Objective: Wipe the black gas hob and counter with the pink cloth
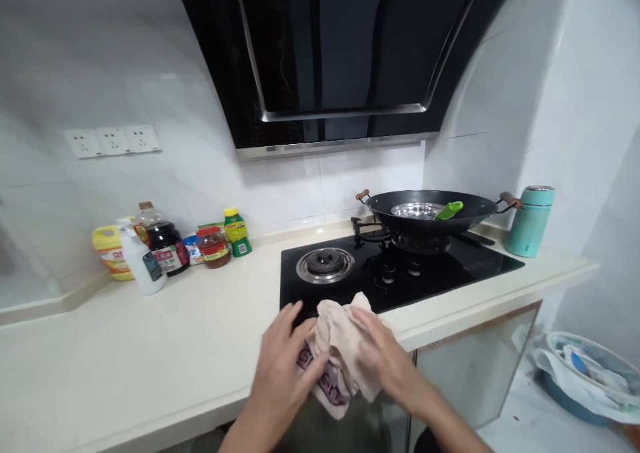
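Note:
A crumpled pale pink cloth [345,339] with dark purple lettering is between my hands, above the counter's front edge by the stove. My right hand [387,356] grips its right side, with the fingers lying over the folds. On the other side, my left hand [283,356] has its fingers spread apart. Its thumb reaches across the lettered part of the cloth; whether it presses on it I cannot tell. Just behind the hands lies the black gas stove [370,299], its bare left burner [325,265] showing a metal ring.
A black wok [470,206] on the right burner holds a metal strainer [415,210] with a green handle. A teal flask [533,223] stands beside it. Bottles, including a white spray bottle [143,263], and jars line the left wall. The range hood [340,53] hangs overhead; a lined bin [590,373] is at lower right.

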Demonstrator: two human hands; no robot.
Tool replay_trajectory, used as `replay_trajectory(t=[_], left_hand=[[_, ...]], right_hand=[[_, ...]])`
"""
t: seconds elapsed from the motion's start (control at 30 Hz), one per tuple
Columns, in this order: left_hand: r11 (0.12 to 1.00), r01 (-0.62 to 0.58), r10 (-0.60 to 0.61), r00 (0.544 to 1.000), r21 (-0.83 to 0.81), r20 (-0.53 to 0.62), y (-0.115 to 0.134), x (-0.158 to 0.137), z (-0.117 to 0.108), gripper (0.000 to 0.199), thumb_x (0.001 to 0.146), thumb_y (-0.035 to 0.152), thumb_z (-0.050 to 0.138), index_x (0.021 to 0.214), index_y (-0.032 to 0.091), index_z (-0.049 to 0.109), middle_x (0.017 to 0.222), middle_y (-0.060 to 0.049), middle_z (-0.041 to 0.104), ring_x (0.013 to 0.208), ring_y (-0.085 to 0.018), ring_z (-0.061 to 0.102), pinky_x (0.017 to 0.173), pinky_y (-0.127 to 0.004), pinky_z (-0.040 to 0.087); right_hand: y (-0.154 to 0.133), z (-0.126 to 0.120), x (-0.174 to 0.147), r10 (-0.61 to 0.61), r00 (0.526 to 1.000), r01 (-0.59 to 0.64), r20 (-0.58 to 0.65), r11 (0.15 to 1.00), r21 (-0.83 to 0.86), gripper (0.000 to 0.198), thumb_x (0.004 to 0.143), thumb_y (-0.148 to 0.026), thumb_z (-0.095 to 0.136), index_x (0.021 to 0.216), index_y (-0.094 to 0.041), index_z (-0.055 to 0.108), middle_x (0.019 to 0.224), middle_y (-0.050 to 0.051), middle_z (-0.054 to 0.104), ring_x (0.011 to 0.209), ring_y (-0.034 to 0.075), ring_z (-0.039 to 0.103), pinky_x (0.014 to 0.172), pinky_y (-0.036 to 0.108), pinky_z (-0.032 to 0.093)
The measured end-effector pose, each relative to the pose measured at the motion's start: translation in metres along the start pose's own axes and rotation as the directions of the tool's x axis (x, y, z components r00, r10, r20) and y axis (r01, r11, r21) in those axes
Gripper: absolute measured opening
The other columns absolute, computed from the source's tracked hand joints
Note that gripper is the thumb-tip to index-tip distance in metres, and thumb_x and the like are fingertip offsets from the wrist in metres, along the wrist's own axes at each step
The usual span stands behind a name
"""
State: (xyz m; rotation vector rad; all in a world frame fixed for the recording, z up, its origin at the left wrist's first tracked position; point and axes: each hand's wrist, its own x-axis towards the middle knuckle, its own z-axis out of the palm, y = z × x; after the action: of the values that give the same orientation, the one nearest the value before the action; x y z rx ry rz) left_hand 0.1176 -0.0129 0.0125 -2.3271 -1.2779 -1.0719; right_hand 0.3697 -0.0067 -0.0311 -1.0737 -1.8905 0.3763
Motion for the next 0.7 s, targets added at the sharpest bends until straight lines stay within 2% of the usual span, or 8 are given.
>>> replay_trajectory(t=[0.07, 0.13, 0.2, 0.27, 0.37, 0.53, 0.63, 0.7], left_hand=[[0.996, -0.086, 0.087, 0.991, -0.015, 0.098, 0.027, 0.018, 0.017, 0.046, 0.088, 0.044, 0.07, 0.13, 0.025, 0.065, 0.157, -0.015, 0.045, 0.146, -0.038, 0.038, 0.112, -0.059, 0.04], [0.993, -0.118, 0.119, 0.976, -0.021, 0.182, 0.047, 0.031, 0.04, 0.055, 0.081, 0.049, 0.077, 0.128, 0.025, 0.065, 0.159, -0.016, 0.043, 0.146, -0.043, 0.035, 0.112, -0.066, 0.034], [0.992, -0.123, 0.124, 0.961, -0.019, 0.249, 0.062, 0.035, 0.067, 0.066, 0.072, 0.056, 0.083, 0.128, 0.026, 0.065, 0.156, -0.017, 0.045, 0.142, -0.047, 0.037, 0.11, -0.073, 0.029], [0.993, -0.119, 0.11, 0.948, 0.012, 0.298, 0.075, 0.034, 0.093, 0.074, 0.068, 0.056, 0.085, 0.131, 0.025, 0.063, 0.151, -0.019, 0.05, 0.136, -0.049, 0.042, 0.107, -0.076, 0.029], [0.987, -0.123, 0.085, 0.948, 0.106, 0.307, 0.099, 0.032, 0.119, 0.077, 0.071, 0.05, 0.084, 0.138, 0.021, 0.057, 0.149, -0.023, 0.048, 0.131, -0.049, 0.045, 0.107, -0.074, 0.031], [0.966, -0.232, 0.172, 0.907, 0.116, 0.384, 0.124, 0.042, 0.126, 0.065, 0.08, 0.041, 0.08, 0.138, 0.022, 0.058, 0.148, -0.022, 0.048, 0.129, -0.043, 0.047, 0.11, -0.067, 0.032], [0.965, -0.251, 0.194, 0.88, 0.079, 0.434, 0.117, 0.044, 0.119, 0.047, 0.089, 0.04, 0.073, 0.133, 0.028, 0.061, 0.144, -0.015, 0.054, 0.124, -0.035, 0.055, 0.106, -0.06, 0.043], [0.965, -0.256, 0.205, 0.88, 0.064, 0.428, 0.107, 0.041, 0.111, 0.037, 0.097, 0.039, 0.064, 0.131, 0.027, 0.061, 0.141, -0.011, 0.057, 0.12, -0.027, 0.059, 0.102, -0.051, 0.05]], right_hand=[[0.021, -0.033, 0.012, 0.032, 0.993, -0.028, -0.114, 0.999, 0.037, 0.049, 0.106, -0.048, 0.028, 0.139, -0.027, 0.058, 0.147, 0.009, 0.053, 0.133, 0.024, 0.052, 0.111, 0.043, 0.043], [0.048, -0.062, 0.028, 0.056, 0.965, -0.076, -0.258, 0.995, -0.07, 0.047, 0.104, -0.051, 0.032, 0.12, -0.026, 0.069, 0.134, 0.009, 0.061, 0.125, 0.025, 0.057, 0.108, 0.043, 0.044], [0.076, -0.081, 0.042, 0.078, 0.942, -0.131, -0.326, 0.981, -0.142, 0.048, 0.102, -0.054, 0.035, 0.11, -0.025, 0.072, 0.12, 0.01, 0.067, 0.114, 0.026, 0.062, 0.103, 0.043, 0.046], [0.1, -0.088, 0.05, 0.102, 0.943, -0.159, -0.316, 0.974, -0.161, 0.048, 0.1, -0.056, 0.036, 0.102, -0.024, 0.073, 0.109, 0.01, 0.07, 0.103, 0.026, 0.066, 0.095, 0.042, 0.05], [0.124, -0.084, 0.051, 0.114, 0.965, -0.159, -0.237, 0.971, -0.179, 0.044, 0.097, -0.056, 0.042, 0.092, -0.025, 0.073, 0.1, 0.007, 0.072, 0.098, 0.025, 0.067, 0.091, 0.04, 0.05], [0.14, -0.078, 0.044, 0.143, 0.967, -0.184, -0.212, 0.965, -0.186, 0.041, 0.094, -0.055, 0.045, 0.092, -0.025, 0.072, 0.103, 0.007, 0.072, 0.1, 0.025, 0.067, 0.095, 0.039, 0.048], [0.144, -0.079, 0.044, 0.161, 0.963, -0.205, -0.215, 0.957, -0.205, 0.041, 0.092, -0.056, 0.045, 0.091, -0.026, 0.072, 0.103, 0.006, 0.072, 0.098, 0.025, 0.068, 0.092, 0.039, 0.05], [0.147, -0.08, 0.044, 0.158, 0.967, -0.203, -0.201, 0.953, -0.226, 0.039, 0.091, -0.056, 0.046, 0.09, -0.027, 0.073, 0.103, 0.005, 0.072, 0.097, 0.025, 0.068, 0.09, 0.038, 0.051]])
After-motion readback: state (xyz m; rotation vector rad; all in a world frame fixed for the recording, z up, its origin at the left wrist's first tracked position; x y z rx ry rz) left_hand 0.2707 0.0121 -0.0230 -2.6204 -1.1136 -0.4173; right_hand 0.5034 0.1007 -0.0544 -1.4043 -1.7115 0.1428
